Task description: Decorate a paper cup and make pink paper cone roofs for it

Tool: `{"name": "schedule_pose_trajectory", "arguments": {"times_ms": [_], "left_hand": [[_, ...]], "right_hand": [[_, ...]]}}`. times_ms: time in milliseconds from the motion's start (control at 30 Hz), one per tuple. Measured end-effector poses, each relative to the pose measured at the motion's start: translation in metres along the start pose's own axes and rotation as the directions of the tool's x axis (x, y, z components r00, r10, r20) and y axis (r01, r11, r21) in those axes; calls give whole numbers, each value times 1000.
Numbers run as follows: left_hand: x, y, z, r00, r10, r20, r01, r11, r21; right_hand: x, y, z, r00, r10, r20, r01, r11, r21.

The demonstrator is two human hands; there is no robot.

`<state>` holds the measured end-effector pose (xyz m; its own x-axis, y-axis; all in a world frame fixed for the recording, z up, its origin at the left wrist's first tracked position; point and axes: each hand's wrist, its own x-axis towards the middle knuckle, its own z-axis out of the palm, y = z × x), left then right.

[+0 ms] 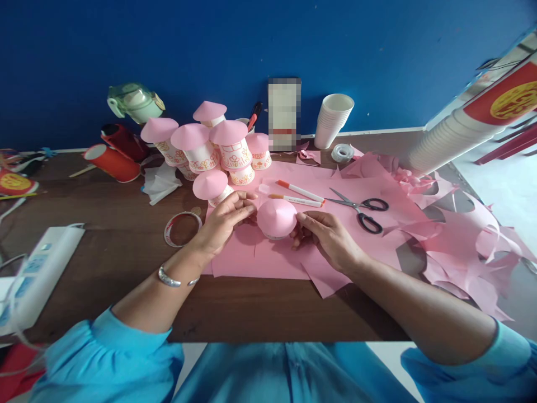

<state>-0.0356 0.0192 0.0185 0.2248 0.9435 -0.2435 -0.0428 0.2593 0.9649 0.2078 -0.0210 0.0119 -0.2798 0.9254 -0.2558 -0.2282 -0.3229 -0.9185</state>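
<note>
Pink cone roof (274,214): it is sitting between your two hands over the pink sheet (268,266), point up, covering most of a white body (276,238); it is likely being paper-light, springy and easily creased.
Right hand (326,232): your thumb and fingertips are closing together on the roof's right edge.
Left hand (232,215): your fingers are bunching at the left edge; whether they are pinching it or only touching, you cannot tell from here.
Hold: you are probably doing best by taking the lower rim lightly on opposite sides, sparing the point, which is likely denting under pressure.
Markers (300,192): two are lying just behind the roof.
Scissors (356,206): they are resting to the right, blades spread.
Finished-looking towers (232,151): they are clustering behind your left hand.
Tape ring (168,232): it is lying on the counter (126,246), left of the sheet.
</note>
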Motion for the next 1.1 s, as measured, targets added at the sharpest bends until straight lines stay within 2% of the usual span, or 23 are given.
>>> {"name": "schedule_pose_trajectory", "arguments": {"times_ms": [67,167,267,367,467,567,633,700,767,833,933,1033,1100], "left_hand": [[3,-3,-2,998,61,-1,-61,996,68],[7,-8,-7,981,184,54,-191,960,204],[6,-10,-9,954,254,158,-294,893,340],[0,-8,-6,923,270,276,-374,800,469],[-5,-3,1,885,305,353,-463,663,589],[-7,-1,11,856,350,380,-516,539,666],[-7,-1,16,856,367,364,-512,512,690],[-6,-2,19,870,363,335,-486,507,712],[-5,-5,20,881,350,318,-464,507,727],[-6,-8,20,879,356,317,-465,497,732],[-8,-13,20,852,418,316,-502,475,723],[-10,-18,22,795,515,319,-567,448,691],[-11,-22,23,763,555,332,-606,433,668]], "right_hand": [[-1,-1,1,1000,3,-26,-3,1000,-5],[-1,-3,2,998,5,-60,-9,997,-71],[-1,-3,1,993,-28,-118,0,974,-228],[-5,-3,-1,985,-88,-150,20,915,-404],[-11,-5,-1,976,-185,-113,83,799,-595],[-15,-6,-2,944,-329,-39,167,572,-803],[-15,-6,-4,907,-421,16,208,415,-886],[-14,-5,-7,866,-498,53,232,305,-924],[-12,-5,-9,822,-564,71,256,255,-932],[-11,-6,-10,770,-631,100,320,244,-915],[-13,-9,-8,659,-731,178,456,200,-867],[-16,-10,-6,550,-784,290,544,72,-836],[-18,-10,-5,505,-781,368,585,-4,-811]]}}
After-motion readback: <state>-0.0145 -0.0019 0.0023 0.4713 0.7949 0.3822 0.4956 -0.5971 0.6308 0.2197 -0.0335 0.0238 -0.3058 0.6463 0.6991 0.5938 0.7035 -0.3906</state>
